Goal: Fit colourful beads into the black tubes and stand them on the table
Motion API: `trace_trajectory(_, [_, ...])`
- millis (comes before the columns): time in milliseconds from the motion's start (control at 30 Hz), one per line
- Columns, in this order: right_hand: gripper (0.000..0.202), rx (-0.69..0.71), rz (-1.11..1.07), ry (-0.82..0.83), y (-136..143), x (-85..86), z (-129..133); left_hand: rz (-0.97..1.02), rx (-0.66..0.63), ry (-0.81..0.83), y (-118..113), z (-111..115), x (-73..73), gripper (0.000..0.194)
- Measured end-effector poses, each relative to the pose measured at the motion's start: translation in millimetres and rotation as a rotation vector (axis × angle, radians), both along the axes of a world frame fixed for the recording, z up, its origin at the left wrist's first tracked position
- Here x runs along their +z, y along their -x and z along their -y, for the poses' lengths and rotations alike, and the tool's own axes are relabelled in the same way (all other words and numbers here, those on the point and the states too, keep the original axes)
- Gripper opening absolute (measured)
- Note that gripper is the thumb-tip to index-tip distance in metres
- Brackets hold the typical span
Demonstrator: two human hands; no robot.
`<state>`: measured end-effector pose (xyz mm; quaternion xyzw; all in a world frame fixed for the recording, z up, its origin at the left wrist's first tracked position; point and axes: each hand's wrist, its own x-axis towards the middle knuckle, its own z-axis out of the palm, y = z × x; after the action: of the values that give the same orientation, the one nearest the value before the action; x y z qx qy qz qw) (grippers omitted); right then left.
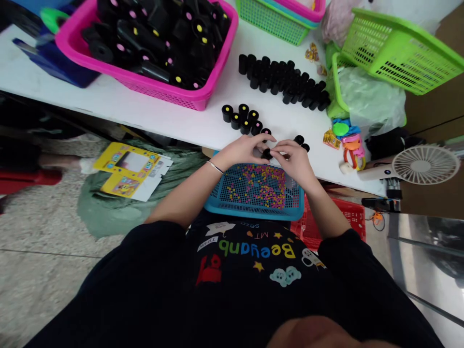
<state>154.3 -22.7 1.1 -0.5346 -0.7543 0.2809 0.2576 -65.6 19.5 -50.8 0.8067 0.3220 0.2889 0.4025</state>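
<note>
My left hand (244,151) curls its thumb and fingers round a small black cylinder (267,154) at the table's front edge. Over the top of that cylinder, my right hand (295,159) has its thumb and fingertips pinched together; whatever lies between them is too small to make out. Just below both hands, a blue basket (250,212) holds many small pink and yellow pieces (270,188). Beyond my left hand stand several black cylinders (245,126) with yellow or pink dots on top. Two more black cylinders (299,139) are just past my right hand.
A pink basket (163,94) full of dotted black parts stands at the back left. Plain black cylinders (284,82) form a cluster mid-table. Green baskets (384,53), a small fan (420,165) and colourful trinkets (351,145) occupy the right. A red basket (348,212) sits below the table.
</note>
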Motion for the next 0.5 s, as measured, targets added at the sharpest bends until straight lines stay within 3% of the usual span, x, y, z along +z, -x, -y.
trace_trajectory(233, [0.008,-0.101,-0.216,0.143,2.8,-7.0,0.8,0.024,0.006,0.001,-2.2,-0.7,-0.4,0.064])
trace_trajectory(433, [0.031,-0.304,-0.532,0.566,15.3,-14.4,3.6,0.031,0.020,-0.005,-2.9,-0.9,-2.7,0.069])
trace_trajectory(500, [0.027,-0.355,-0.612,0.644,19.0,-14.0,3.8,0.022,0.023,-0.003,-2.3,-0.9,-3.4,0.071])
